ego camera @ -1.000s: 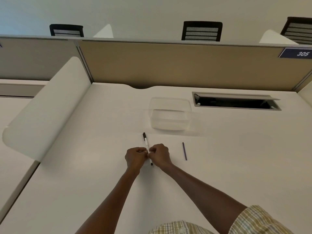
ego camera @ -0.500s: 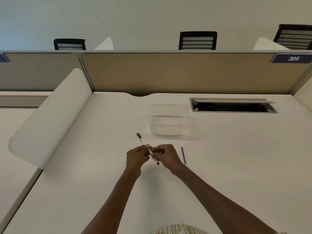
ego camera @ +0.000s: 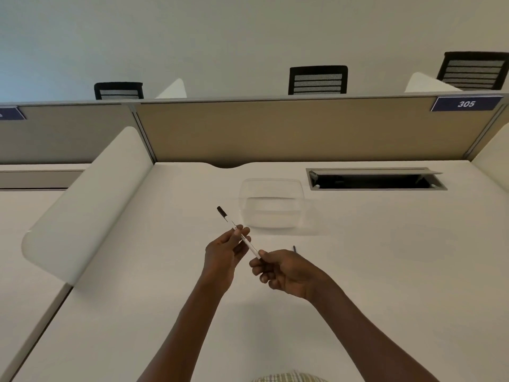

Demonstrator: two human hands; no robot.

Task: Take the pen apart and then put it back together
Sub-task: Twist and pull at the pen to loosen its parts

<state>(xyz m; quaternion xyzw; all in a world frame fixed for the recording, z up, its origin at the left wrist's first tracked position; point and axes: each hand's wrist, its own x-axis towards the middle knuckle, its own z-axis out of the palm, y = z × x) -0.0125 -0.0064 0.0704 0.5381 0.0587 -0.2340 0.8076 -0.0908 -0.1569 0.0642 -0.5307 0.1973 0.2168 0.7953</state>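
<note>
Desk (ego camera: 385,271) w/ clear tub (ego camera: 271,205) behind: I've lifted the pen (ego camera: 242,237) off it, L hand (ego camera: 224,250) pinching mid-barrel, R hand (ego camera: 286,271) pinching the near end, hands now pulled apart — prob. tip coming off.

A white desk (ego camera: 358,271) is taken as the landmark. Above it, a pen (ego camera: 249,244) with a white barrel and a black cap is seen. On the desk, beyond the pen, a clear, colourless container (ego camera: 271,206) is found, and to its right a grey-framed slot (ego camera: 376,179) with a black interior. A thin dark rod (ego camera: 294,248) is partly seen on the desk. Behind the desk a tan partition (ego camera: 303,130) edged in grey is seen, bearing a dark blue label (ego camera: 466,103) with white numerals "305". Past the partition, black chair backs (ego camera: 318,79) with pale grey striped mesh are shown against an off-white wall (ego camera: 220,37). At the desk's near edge, a yellow-green plaid fabric (ego camera: 289,377) is visible.
</note>
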